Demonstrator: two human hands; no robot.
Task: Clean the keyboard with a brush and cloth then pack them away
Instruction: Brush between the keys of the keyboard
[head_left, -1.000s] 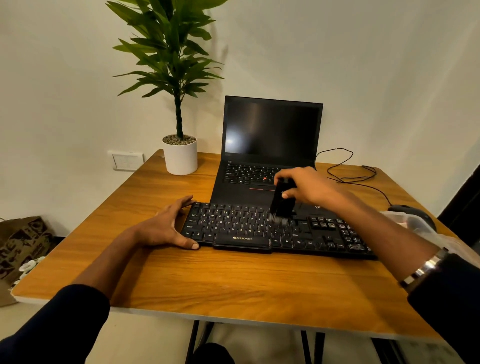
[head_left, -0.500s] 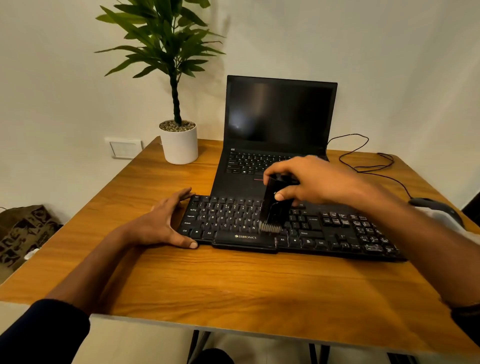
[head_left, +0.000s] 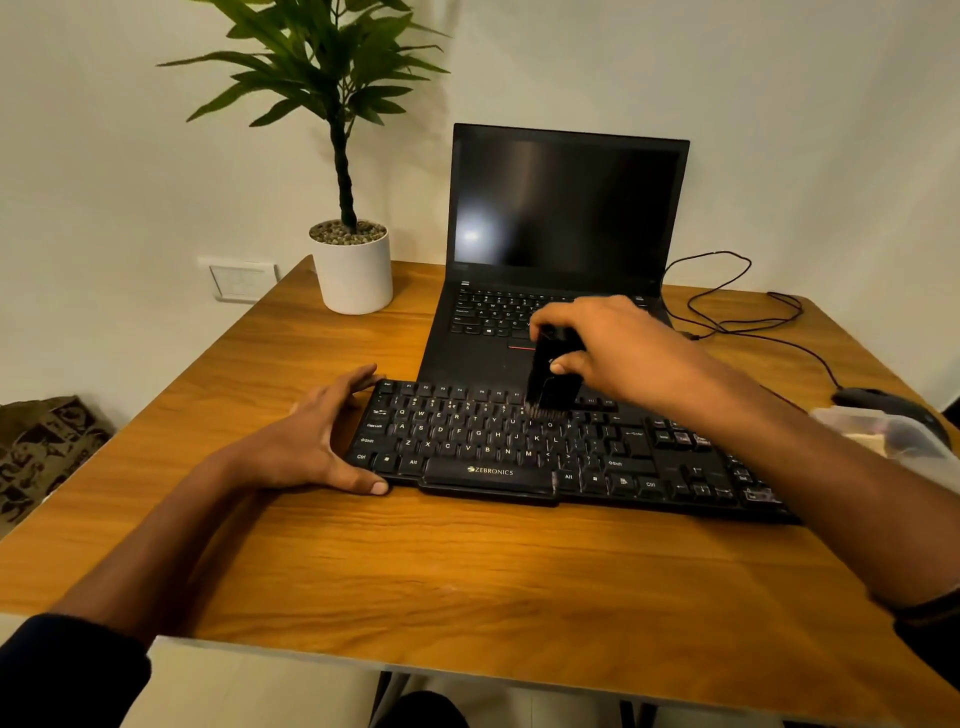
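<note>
Upright, brush (head_left: 551, 376) bristles point down.

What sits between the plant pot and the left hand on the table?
Only bare table between the plant pot and the left hand, per the head view.

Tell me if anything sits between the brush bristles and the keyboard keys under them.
Nothing visible does. The right hand grips the brush upright, bristles down over the upper key rows of the keyboard; whether they touch the keys I cannot tell. The left hand rests at the keyboard's left end, away from the brush.
</note>
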